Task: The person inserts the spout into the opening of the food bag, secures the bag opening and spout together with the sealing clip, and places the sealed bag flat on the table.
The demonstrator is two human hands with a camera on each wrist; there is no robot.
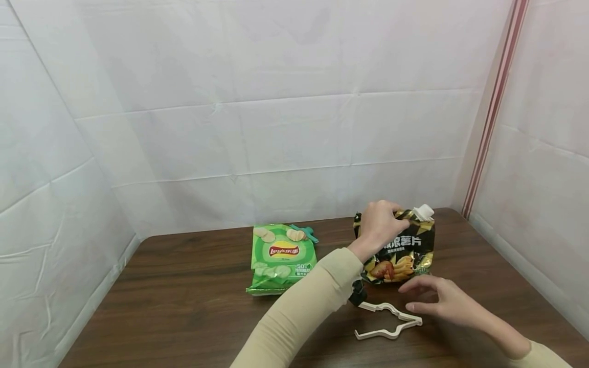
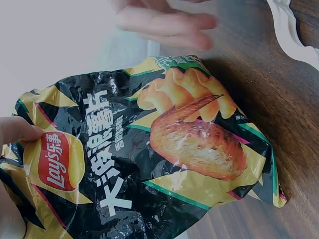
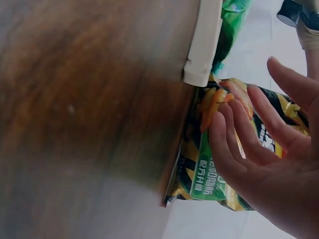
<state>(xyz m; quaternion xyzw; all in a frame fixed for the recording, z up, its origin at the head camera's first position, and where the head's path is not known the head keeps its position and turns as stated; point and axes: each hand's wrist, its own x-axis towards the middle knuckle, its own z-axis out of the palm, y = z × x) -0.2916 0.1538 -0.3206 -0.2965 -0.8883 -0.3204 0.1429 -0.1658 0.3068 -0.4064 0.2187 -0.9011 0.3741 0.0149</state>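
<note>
A black and gold Lay's potato chip bag (image 1: 405,250) stands on the table at the right, a chicken wing and chips printed on its front. My left hand (image 1: 379,222) grips its top edge, and the thumb presses on the front beside the Lay's logo in the left wrist view. At the bag's top right corner sits a white piece (image 1: 424,211) like a cap. My right hand (image 1: 448,301) hovers low in front of the bag, fingers loosely bent and holding nothing. Beside its fingertips lies a white bag clip (image 1: 391,320), spread wide on the table.
A green Lay's chip bag (image 1: 282,260) lies left of the black one. Behind its upper right corner is a teal clip (image 1: 307,233). White sheeting (image 1: 285,128) hangs behind the brown wooden table (image 1: 184,306) and along both sides.
</note>
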